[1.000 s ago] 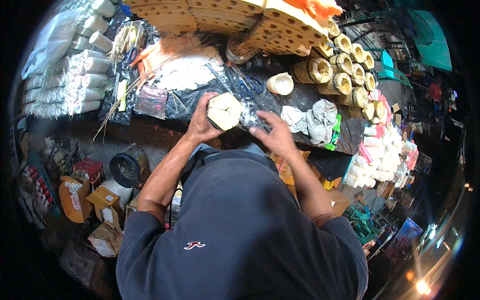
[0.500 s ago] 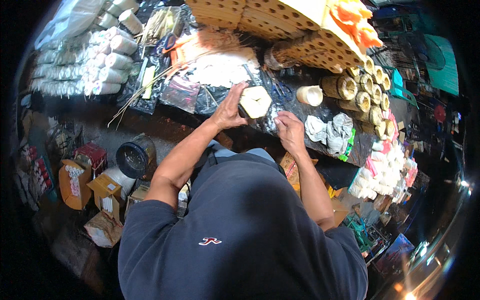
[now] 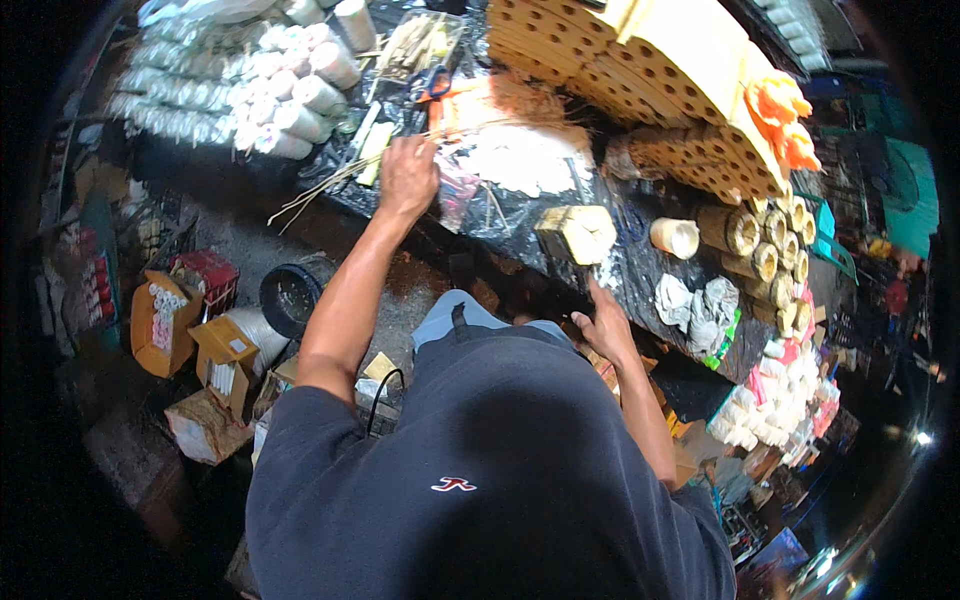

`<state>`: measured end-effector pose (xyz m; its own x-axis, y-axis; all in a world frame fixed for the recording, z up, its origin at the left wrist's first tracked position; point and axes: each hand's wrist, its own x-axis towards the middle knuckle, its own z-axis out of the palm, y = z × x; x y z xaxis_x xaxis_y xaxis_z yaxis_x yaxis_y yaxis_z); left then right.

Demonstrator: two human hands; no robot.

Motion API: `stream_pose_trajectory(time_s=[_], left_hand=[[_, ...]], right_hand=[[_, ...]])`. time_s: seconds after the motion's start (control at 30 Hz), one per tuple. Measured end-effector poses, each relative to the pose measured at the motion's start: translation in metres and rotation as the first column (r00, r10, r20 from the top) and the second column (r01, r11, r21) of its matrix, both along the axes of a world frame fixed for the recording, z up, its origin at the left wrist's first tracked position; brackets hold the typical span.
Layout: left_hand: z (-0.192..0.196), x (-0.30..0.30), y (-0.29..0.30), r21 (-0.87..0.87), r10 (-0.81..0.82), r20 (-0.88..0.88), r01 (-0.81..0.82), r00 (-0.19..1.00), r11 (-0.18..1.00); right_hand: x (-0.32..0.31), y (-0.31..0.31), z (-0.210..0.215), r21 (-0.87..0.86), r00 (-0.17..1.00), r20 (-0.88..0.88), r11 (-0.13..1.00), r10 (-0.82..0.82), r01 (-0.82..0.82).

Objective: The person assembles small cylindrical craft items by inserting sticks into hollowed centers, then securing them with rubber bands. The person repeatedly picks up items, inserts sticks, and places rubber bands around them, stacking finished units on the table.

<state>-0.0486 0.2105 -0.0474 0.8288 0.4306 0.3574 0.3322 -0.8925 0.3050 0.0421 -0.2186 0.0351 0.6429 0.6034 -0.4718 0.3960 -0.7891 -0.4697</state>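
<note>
Handling sticks (image 3: pixel 325 188), seemingly: left hand (image 3: pixel 409 176) curled at them, grip unclear; lifting would want a pinch. Right hand (image 3: pixel 608 325) spread, near block (image 3: pixel 578 236).

Glossy, wrinkled black plastic sheeting (image 3: pixel 508 236), a rough-faced pale hexagonal block (image 3: pixel 580 236), matt crumpled grey cloth (image 3: pixel 713 306).

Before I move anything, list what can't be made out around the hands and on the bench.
In the head view:
Left hand: its back hides the fingertips, so its grip on the thin sticks is unclear.
Pale hexagonal block: its own body hides the underside.
Stack of holed yellow blocks: cut off by the upper edge.
White patch: glare washes out its detail.
</note>
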Motion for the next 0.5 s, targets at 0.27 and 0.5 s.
stream_pose_trajectory(time_s=[0.27, 0.5], left_hand=[[-0.017, 0.037, 0.025, 0.104, -0.046, -0.200, 0.068, 0.979, 0.992], [-0.036, 0.051, 0.036, 0.113, -0.087, -0.169, 0.107, 0.982, 0.988]], right_hand=[[-0.013, -0.001, 0.003, 0.028, 0.989, -0.149, 0.999, -0.018, 0.023], [-0.026, 0.012, 0.016, 0.052, 0.979, -0.189, 0.995, -0.073, 0.085]])
